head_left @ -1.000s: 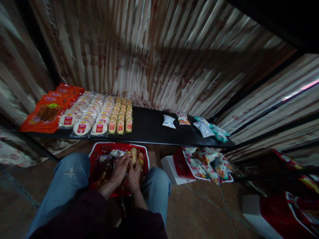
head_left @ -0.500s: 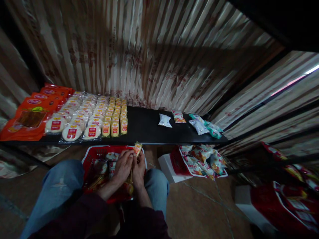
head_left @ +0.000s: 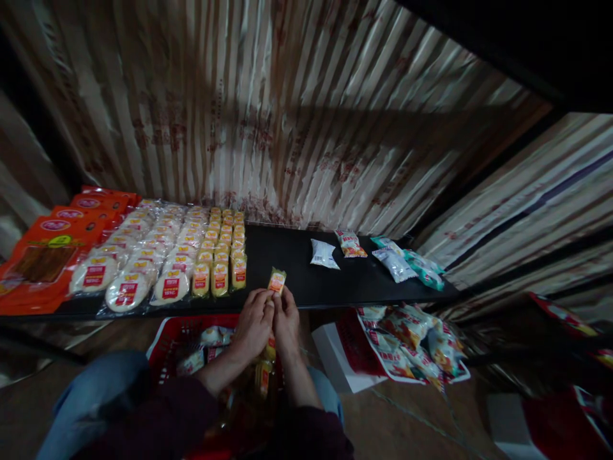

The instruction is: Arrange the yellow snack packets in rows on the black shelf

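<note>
Both my hands hold a small yellow wrapped snack cake [head_left: 276,281] over the front edge of the black shelf [head_left: 330,287]. My left hand [head_left: 255,322] is closed at its left side, and my right hand [head_left: 286,322] is closed at its right; the cake's upper end sticks out above the fingers. More yellow packs hang down below the hands, partly hidden by them. To the left on the shelf stand rows of the same yellow snack cakes [head_left: 220,275]. A red basket [head_left: 160,338] with assorted packs sits below my hands, between my knees.
Round white wrapped crackers [head_left: 127,291] and orange bags [head_left: 43,255] fill the shelf's left end. A white packet [head_left: 324,253], a red-and-white packet [head_left: 351,244] and green packets [head_left: 424,268] lie to the right. Below stands another basket of snack bags [head_left: 412,338].
My hands have lifted the yellow snack cake up from above the basket to the shelf's front edge. The view has tilted up slightly.
</note>
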Demonstrator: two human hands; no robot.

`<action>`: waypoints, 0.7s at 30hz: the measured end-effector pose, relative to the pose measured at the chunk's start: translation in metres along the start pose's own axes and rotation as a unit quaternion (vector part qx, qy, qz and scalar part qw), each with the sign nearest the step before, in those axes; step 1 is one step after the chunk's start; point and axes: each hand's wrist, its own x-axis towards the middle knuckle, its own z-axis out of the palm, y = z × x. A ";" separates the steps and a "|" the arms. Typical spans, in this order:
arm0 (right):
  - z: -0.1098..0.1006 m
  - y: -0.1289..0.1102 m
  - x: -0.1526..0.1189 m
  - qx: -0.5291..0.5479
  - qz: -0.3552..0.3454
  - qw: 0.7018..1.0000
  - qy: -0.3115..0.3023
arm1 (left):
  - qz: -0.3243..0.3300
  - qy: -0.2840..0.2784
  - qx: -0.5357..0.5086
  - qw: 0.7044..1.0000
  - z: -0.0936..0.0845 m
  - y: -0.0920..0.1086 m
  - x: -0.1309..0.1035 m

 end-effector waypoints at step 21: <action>0.071 0.015 0.146 0.069 -0.013 0.998 0.003 | -0.090 0.019 0.025 0.995 0.014 0.031 0.141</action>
